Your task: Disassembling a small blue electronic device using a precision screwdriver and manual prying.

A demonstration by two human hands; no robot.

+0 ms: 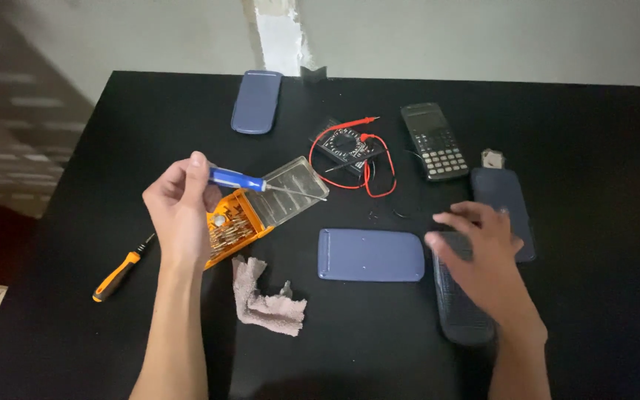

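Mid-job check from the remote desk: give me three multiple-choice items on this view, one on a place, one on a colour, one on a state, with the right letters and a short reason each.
1. Where does the orange-handled screwdriver lie?
A. on the table, left of the left hand
B. on the multimeter
C. under the cloth

2. What colour is the handle of the screwdriver in the left hand?
A. red
B. blue
C. green

3. In what state is the orange bit case?
A. shut
B. open, clear lid folded back
C. upside down

Answers:
1 A, it lies alone on the black top, out past the left wrist.
2 B, the handle pinched in the fingers is blue, with a thin metal shaft.
3 B, the rows of bits show and the clear lid lies swung out beside them.
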